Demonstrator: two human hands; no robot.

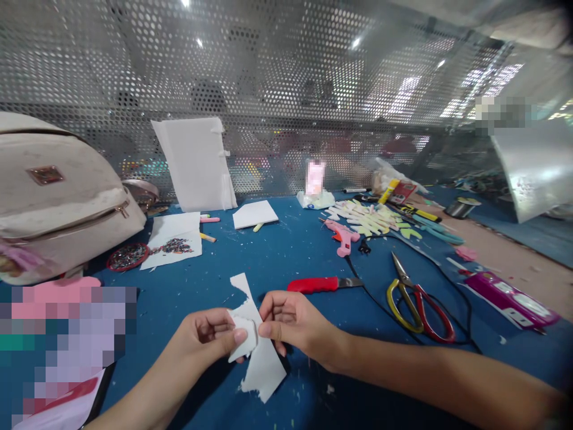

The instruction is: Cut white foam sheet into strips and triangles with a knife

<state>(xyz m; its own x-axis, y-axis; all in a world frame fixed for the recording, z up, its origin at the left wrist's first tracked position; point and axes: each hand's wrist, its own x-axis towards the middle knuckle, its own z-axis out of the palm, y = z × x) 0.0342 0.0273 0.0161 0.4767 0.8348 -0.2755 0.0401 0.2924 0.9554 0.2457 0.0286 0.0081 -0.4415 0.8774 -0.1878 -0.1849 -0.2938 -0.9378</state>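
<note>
Near the front of the blue table, my left hand [215, 337] pinches a small white piece of foam board [244, 346] between thumb and fingers. My right hand [290, 322] grips a larger white scrap [266, 370] of the same sheet, with ragged torn edges and a narrow strip rising at its top. The two pieces meet or overlap between my hands; whether they are still joined I cannot tell. Just beyond my right hand lies a red-handled knife [313, 285], its blade pointing right.
Scissors [421, 304] and a pink glue gun [342, 236] with its black cord lie right, before a pile of pale strips [373, 216]. A purple case [510, 298] is far right. Left are a backpack [67, 197] and a red-rimmed dish of beads [128, 257]. White boards [199, 164] lean behind.
</note>
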